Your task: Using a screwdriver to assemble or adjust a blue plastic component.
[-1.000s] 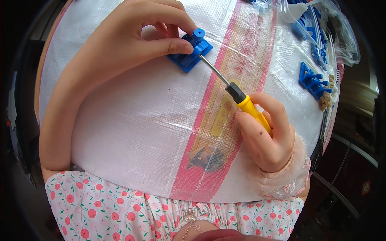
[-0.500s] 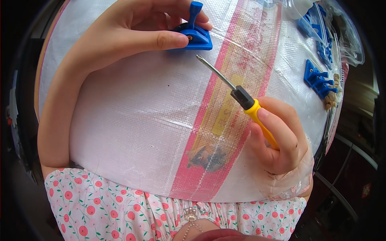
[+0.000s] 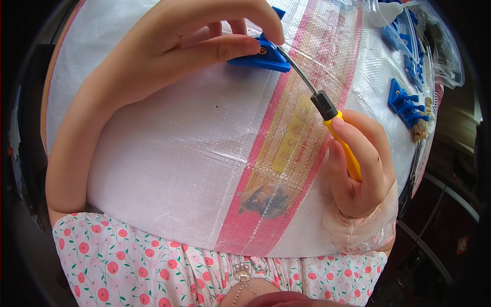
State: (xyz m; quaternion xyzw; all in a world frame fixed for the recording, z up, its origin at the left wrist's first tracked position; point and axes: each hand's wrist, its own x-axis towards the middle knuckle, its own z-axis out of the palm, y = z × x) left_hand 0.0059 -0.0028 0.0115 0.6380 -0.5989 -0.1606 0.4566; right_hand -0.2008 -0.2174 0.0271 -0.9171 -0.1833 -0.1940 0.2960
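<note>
My left hand (image 3: 199,46) grips a blue plastic piece (image 3: 263,63) with a flat base at the far middle of the table, thumb along its near side. A small brass-coloured screw shows in the piece beside the thumb tip. Fingers cover most of its top; only a bit of the upright knob shows beyond the index finger. In my right hand (image 3: 365,169) is a screwdriver (image 3: 304,78) with a yellow and black handle, held between thumb and fingers. Its tip reaches the piece's right side by my left index finger; whether they touch I cannot tell.
A white woven sheet (image 3: 153,163) with a pink and yellow band covers the table. At the right edge lie several blue pieces (image 3: 406,105), beside a small tan lump (image 3: 421,130). Behind them are clear plastic bags (image 3: 442,46) and a white nozzle-like part (image 3: 386,14).
My left hand has moved right with the blue piece, and its index finger has come over the top. The screwdriver has moved up and right, its tip now against or near the piece.
</note>
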